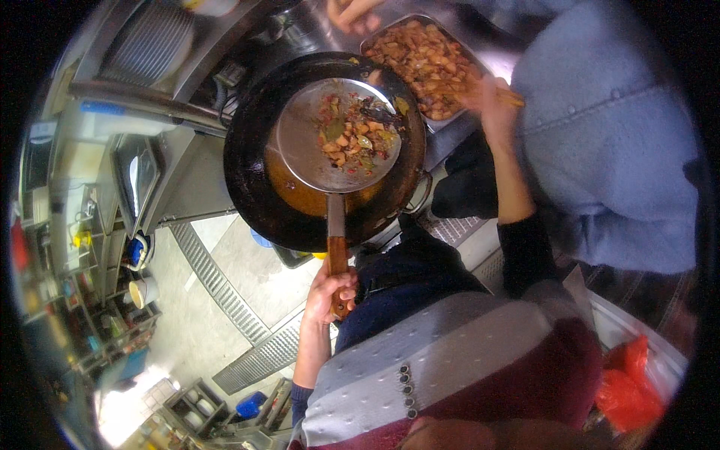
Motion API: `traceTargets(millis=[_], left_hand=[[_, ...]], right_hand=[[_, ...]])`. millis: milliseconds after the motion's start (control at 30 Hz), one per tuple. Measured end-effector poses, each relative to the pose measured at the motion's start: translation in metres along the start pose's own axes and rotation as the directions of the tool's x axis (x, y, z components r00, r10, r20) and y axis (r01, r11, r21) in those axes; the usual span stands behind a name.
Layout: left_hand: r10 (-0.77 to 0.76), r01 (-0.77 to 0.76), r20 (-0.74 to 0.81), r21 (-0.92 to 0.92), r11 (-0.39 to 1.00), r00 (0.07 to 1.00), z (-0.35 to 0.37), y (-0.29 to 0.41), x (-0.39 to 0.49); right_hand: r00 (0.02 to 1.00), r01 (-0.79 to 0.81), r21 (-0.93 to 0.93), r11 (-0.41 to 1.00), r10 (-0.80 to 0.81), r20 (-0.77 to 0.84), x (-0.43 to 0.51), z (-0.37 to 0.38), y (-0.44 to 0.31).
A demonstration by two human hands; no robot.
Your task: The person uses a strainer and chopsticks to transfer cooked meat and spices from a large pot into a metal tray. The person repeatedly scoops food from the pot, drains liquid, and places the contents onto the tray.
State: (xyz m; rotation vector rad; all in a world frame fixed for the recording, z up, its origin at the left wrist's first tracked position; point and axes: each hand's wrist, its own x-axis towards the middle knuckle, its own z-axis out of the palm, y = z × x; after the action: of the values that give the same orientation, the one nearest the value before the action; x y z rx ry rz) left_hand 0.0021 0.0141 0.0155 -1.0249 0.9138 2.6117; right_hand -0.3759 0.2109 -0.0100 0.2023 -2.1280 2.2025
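My left hand (333,289) is closed around the wooden handle of a round metal strainer (304,140). The strainer lies over a large blackened wok (247,169) and carries diced pieces, bay leaves and red chilli bits. Below it, brown oily liquid (301,199) shows in the wok. My right hand (489,98), somewhat blurred, grips wooden chopsticks (514,100) over a rectangular metal tray (484,66). Browned diced food (424,53) fills that tray, right behind the wok.
A co-worker's hand (354,17) is behind the tray, and a person in blue clothing (602,135) stands close at right. Metal counters and shelves (107,326) line the left. Floor grates (264,351) and a red plastic bag (630,388) lie lower down.
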Motion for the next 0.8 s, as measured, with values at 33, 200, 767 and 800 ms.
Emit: traceTargets(millis=[33,200,767,800], left_hand=[[0.000,0.000,-0.012,0.002,1.000,1.000,0.000,0.000,0.000],[0.049,-0.049,-0.016,0.006,0.999,0.999,0.003,-0.003,-0.001],[-0.002,0.003,0.019,-0.044,0.999,1.000,-0.007,-0.005,0.001],[0.000,0.001,0.028,-0.050,0.999,1.000,-0.006,-0.005,0.001]], right_hand=[[0.999,-0.037,-0.020,0.999,0.037,-0.026,-0.002,0.000,-0.002],[0.957,-0.131,0.012,0.991,0.123,0.262,-0.032,0.026,0.006],[0.869,-0.183,-0.082,0.980,0.200,0.452,-0.064,0.077,0.023],[0.859,-0.192,-0.103,0.976,0.218,0.464,-0.063,0.079,0.026]])
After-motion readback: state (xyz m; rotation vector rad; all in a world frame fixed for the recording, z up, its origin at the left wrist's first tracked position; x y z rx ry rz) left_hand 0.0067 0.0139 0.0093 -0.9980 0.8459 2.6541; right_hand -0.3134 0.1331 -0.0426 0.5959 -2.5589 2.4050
